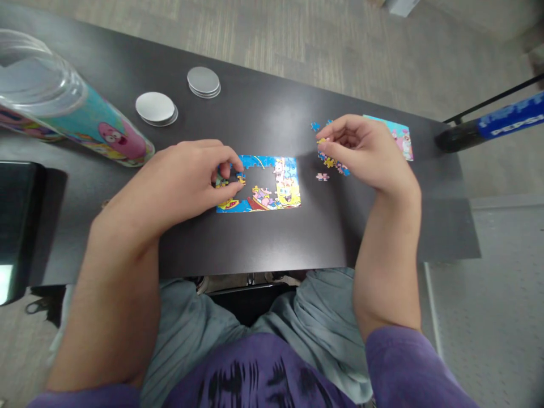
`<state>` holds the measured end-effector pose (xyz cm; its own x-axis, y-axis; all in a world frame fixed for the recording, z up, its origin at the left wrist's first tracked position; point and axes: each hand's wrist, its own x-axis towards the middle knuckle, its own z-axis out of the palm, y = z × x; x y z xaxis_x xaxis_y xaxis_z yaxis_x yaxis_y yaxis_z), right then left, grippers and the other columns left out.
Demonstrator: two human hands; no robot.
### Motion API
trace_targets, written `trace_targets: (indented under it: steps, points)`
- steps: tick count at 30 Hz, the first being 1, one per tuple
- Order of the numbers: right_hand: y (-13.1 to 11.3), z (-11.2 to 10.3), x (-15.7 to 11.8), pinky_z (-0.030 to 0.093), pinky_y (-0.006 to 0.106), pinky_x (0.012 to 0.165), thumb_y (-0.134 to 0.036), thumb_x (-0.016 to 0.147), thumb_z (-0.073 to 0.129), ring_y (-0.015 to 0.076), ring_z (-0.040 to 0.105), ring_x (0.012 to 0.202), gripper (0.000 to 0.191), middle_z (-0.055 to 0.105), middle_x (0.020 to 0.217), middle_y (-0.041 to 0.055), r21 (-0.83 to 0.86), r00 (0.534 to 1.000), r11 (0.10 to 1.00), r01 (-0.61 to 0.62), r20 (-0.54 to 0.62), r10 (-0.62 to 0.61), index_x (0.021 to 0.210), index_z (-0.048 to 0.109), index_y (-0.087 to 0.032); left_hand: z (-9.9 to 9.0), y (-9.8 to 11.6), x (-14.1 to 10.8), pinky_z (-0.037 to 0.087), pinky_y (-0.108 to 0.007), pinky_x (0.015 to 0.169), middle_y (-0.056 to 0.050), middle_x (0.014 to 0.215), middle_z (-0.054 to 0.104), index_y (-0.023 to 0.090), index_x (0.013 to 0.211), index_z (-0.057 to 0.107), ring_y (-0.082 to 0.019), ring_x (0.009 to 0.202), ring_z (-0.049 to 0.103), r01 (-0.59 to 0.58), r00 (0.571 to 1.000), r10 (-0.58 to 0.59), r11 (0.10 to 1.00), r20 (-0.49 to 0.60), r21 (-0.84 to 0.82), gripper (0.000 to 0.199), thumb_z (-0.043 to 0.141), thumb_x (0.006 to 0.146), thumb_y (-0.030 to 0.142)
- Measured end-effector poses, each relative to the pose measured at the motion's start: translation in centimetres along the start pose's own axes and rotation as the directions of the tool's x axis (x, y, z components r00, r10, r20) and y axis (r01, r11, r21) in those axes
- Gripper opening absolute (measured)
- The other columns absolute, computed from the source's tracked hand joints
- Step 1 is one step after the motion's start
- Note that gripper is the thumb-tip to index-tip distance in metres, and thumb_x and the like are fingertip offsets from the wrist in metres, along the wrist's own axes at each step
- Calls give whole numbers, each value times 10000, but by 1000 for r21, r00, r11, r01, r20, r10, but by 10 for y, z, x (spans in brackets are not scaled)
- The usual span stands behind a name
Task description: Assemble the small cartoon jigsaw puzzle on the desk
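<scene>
A partly assembled jigsaw puzzle (289, 195) lies flat on the dark table, its blue and yellow border joined around a gap in the middle. Over its left side, my left hand (191, 175) has thumb and forefinger closed around a small puzzle piece (241, 179). To the right, my right hand (361, 147) pinches a yellowish puzzle piece (322, 141) above a pile of loose pieces (329, 162). A single pink piece (322, 177) lies just below that pile, and a blue piece (315, 126) sits above it. Part of the pile is hidden by my right hand.
A picture card (399, 139) lies behind my right hand. Two stacks of round metal discs, one nearer (156, 107) and one farther (204, 81), stand at the back left. Tall cartoon-printed canisters (114, 136) and a black device (19, 221) occupy the left; a Pepsi-labelled cylinder (505, 119) is right.
</scene>
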<state>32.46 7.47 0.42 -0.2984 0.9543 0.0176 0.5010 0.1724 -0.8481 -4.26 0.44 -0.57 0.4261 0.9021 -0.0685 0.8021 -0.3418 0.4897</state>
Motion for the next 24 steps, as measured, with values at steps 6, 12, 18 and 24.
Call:
trace_targets:
  steps: [6, 12, 18, 24]
  points:
    - [-57, 62, -11, 731, 492, 900, -258, 1001, 1054, 287, 830, 923, 176, 907, 982, 30, 237, 957, 972, 0, 281, -68, 1002, 892, -326, -7, 1, -4, 492, -492, 857, -81, 1146, 825, 250, 1266, 846, -291, 930, 698, -21, 1000, 20, 1000, -23, -10, 326, 599, 1134, 416]
    - [-52, 82, -11, 733, 459, 845, -270, 1042, 1016, 281, 864, 927, 126, 942, 999, 18, 241, 929, 968, -68, 369, -26, 1024, 901, -317, -7, -2, -4, 509, -477, 865, -62, 1110, 839, 276, 1245, 881, -288, 969, 745, -39, 997, 37, 999, -63, -33, 292, 626, 1117, 338]
    - [-46, 88, -12, 685, 432, 821, -186, 1053, 933, 256, 848, 854, 125, 930, 948, 14, 161, 909, 987, -20, 414, -49, 1014, 916, -304, -7, -5, -1, 539, -517, 881, -81, 1137, 876, 322, 1275, 912, -332, 968, 770, -32, 998, 28, 998, -61, -58, 327, 650, 1119, 439]
    - [-44, 91, -12, 624, 450, 807, -170, 1021, 930, 274, 818, 862, 146, 913, 927, 16, 117, 893, 993, -26, 449, -29, 969, 912, -306, -7, -4, 0, 566, -552, 901, -96, 1127, 875, 338, 1246, 941, -381, 1024, 785, -27, 998, 22, 997, -63, -78, 339, 678, 1091, 487]
